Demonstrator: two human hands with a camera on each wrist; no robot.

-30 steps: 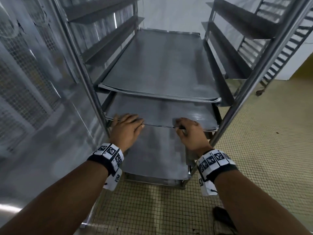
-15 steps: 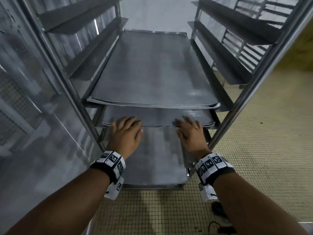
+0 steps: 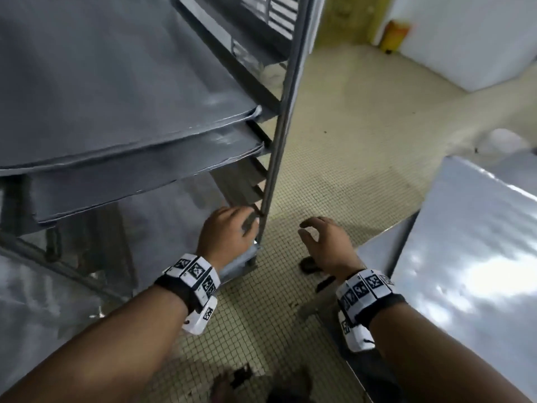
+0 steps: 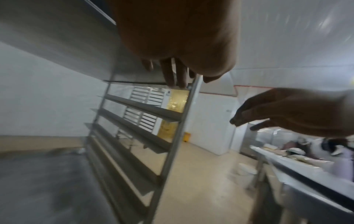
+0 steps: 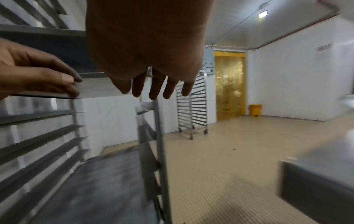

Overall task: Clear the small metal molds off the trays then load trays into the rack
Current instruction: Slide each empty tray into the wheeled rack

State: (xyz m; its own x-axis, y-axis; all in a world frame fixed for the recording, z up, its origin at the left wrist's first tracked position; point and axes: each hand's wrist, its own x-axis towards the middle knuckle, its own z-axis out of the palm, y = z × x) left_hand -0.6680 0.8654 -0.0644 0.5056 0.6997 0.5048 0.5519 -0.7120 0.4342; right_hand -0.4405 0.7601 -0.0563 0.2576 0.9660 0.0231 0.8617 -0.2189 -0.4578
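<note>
Pale small-tiled flooring (image 3: 343, 158) is stretching through a white-walled kitchen toward a yellow strip-curtain doorway (image 5: 229, 86), where a person is standing between a tall steel rack (image 3: 286, 117) and a stainless worktable (image 3: 470, 257). Two flat grey trays (image 3: 122, 91) are sitting in the rack on neighbouring runners, their long sides running back into the frame and their front lips facing the person; no molds are showing on either. Several runners below them are standing bare, while a second, unloaded rack (image 5: 191, 109) is waiting near the doorway. Judging by the head view, the next tray will probably be coming from the table on the person's right, so the right hand is lying nearer to that source and the left nearer to the rack. The left hand (image 3: 226, 231) is hovering just beside the rack's front right upright, its fingers (image 4: 172, 74) loosely bent and gripping nothing; whether they are brushing the post cannot be told. The right hand (image 3: 325, 242) is hanging over the floor between rack and table, fingers (image 5: 155, 87) spread slightly apart and relaxed, carrying nothing. Further trays or molds are not clearly visible; the far worktop in the left wrist view is too blurred to read.
</note>
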